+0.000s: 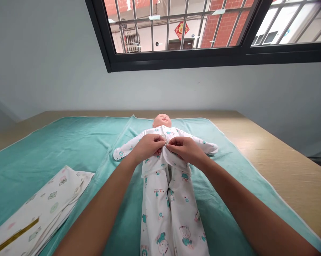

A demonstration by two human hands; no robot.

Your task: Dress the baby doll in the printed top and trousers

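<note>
A baby doll (162,120) lies on its back, dressed in a white printed baby jacket (153,164) and matching printed pants (160,209). Both sleeves spread out to the sides. My left hand (150,145) pinches the jacket's front edge at the chest from the left. From the right, my right hand (184,148) pinches the front edge close beside it, fingertips almost touching. Below the hands the two front flaps part slightly. Whatever small fastening may lie between the fingertips is too small to make out.
A teal blanket (91,142) covers most of the wooden table (269,149). At the lower left lies a folded white printed cloth (51,202) with a yellow strip (16,234) on it. Behind the table stand a wall (150,89) and a barred window (176,60).
</note>
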